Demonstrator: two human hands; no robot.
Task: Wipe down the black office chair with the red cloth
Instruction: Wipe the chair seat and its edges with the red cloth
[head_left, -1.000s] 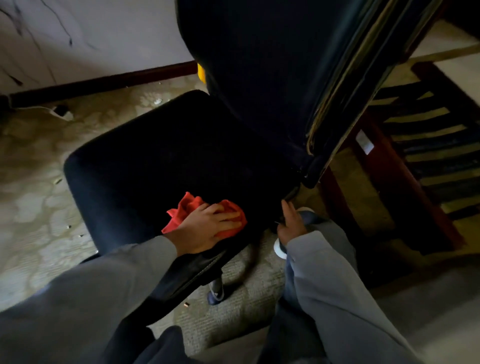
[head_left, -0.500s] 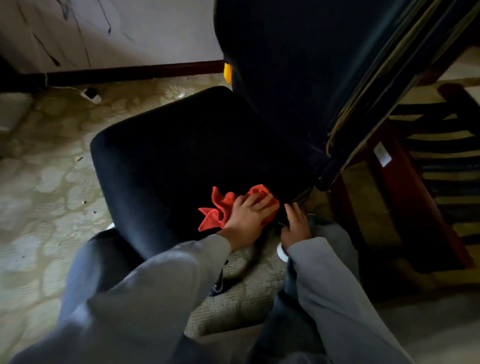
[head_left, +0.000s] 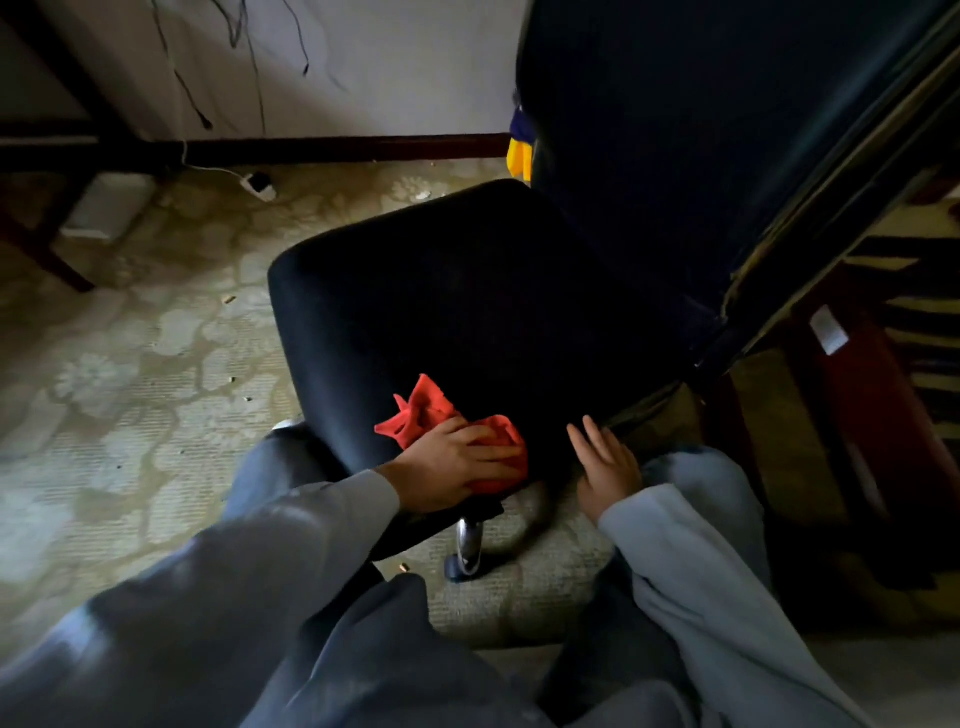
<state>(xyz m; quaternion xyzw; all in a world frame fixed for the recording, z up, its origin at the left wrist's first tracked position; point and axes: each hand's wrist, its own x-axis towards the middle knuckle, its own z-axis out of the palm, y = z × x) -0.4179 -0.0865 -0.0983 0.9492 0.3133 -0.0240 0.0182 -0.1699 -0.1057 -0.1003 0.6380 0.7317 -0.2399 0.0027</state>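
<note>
The black office chair (head_left: 467, 291) fills the middle of the view, its seat toward me and its tall backrest rising at the upper right. A crumpled red cloth (head_left: 426, 413) lies on the near edge of the seat. My left hand (head_left: 452, 467) lies flat on the cloth with straight fingers and presses it onto the seat. To its right, my right hand (head_left: 605, 467) rests with straight fingers against the near right corner of the seat. Both arms wear grey sleeves.
The chair's chrome stem and a caster (head_left: 467, 551) show under the seat edge. A patterned carpet (head_left: 130, 374) covers the floor on the left. A white plug (head_left: 257, 184) and cables lie by the wall. Dark wooden furniture (head_left: 857, 389) stands close on the right.
My left hand has slid the red cloth back to the left along the near seat edge, away from my right hand. My right hand stays at the seat corner. The camera moved.
</note>
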